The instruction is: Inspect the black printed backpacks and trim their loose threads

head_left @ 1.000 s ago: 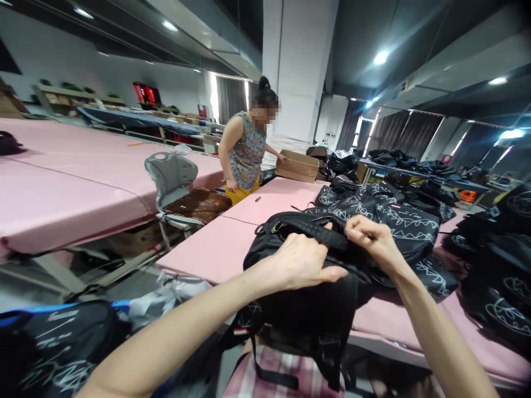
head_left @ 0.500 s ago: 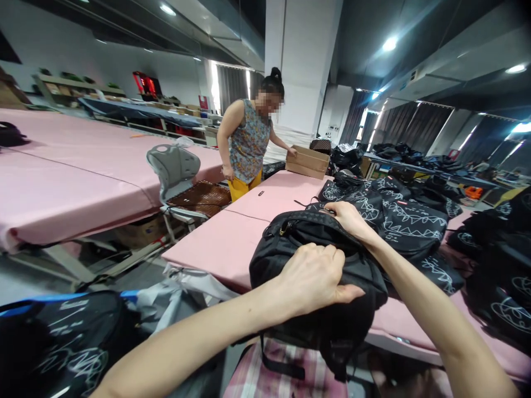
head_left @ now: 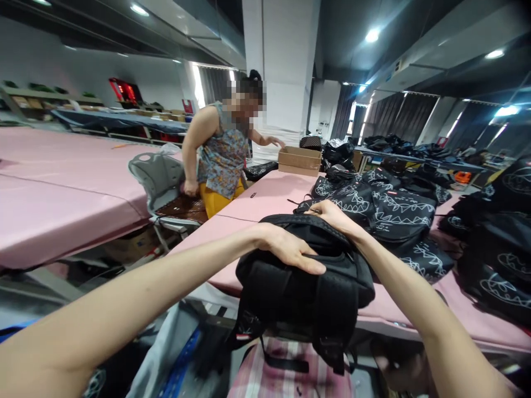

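A: From where did the single head view look?
B: From above the black backpack (head_left: 286, 309), close by, facing forward and downward.
A: How far did it reach?
B: Across the pink table (head_left: 274, 193) to what were probably dark curtains (head_left: 417, 119), dim with distance.

A backpack (head_left: 286, 304) sits at the near edge of a worktable (head_left: 276, 193), piled backpacks (head_left: 402, 215) to its right, a cardboard box (head_left: 299, 162) at the far end, a chair (head_left: 155, 179) to the left.
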Motion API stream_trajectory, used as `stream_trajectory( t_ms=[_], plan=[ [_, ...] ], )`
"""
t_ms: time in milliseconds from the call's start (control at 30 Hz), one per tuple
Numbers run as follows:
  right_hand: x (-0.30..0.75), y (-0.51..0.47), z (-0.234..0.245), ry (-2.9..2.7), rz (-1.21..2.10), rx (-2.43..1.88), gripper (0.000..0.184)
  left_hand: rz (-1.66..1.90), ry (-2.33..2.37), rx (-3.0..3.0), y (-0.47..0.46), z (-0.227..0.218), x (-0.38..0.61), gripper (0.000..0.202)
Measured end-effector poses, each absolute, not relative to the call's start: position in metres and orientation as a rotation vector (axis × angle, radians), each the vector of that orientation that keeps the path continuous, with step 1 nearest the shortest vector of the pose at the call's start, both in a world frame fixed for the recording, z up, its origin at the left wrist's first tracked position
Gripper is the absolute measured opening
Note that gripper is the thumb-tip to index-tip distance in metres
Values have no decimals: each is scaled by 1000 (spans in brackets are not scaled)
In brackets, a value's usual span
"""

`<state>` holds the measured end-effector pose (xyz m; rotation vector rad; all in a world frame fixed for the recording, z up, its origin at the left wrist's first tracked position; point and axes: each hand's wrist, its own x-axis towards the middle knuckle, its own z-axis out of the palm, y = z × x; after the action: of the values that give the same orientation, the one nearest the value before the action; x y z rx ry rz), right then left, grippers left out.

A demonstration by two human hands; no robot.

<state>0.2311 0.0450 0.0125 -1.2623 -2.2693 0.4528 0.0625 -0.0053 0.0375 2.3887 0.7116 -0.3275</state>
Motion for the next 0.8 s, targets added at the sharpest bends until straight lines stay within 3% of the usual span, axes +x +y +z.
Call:
stream_trajectory(
  t_ms=[133, 267, 433, 500, 633, 800],
  plan=[
    [244, 46, 12, -2183, 593, -1164, 31, -192, 785, 2402, -14, 33, 68, 49],
    [276, 32, 13, -2063, 583, -1087, 23, 170, 914, 2509, -16, 31, 65, 44],
    [311, -32, -4, -1664, 394, -1129, 24, 319, 951, 2451, -3, 25, 64, 45],
    [314, -59, -14, -1760, 325, -1089, 15, 312, 917, 2406, 6, 23, 66, 48],
    [306, -78, -27, -1895, 219, -954, 25, 429, 1026, 2431, 16, 25, 71, 52],
    [301, -65, -32, -1825, 247, -968, 21, 1130, 1046, 2692, -29, 27, 82, 29]
  ],
)
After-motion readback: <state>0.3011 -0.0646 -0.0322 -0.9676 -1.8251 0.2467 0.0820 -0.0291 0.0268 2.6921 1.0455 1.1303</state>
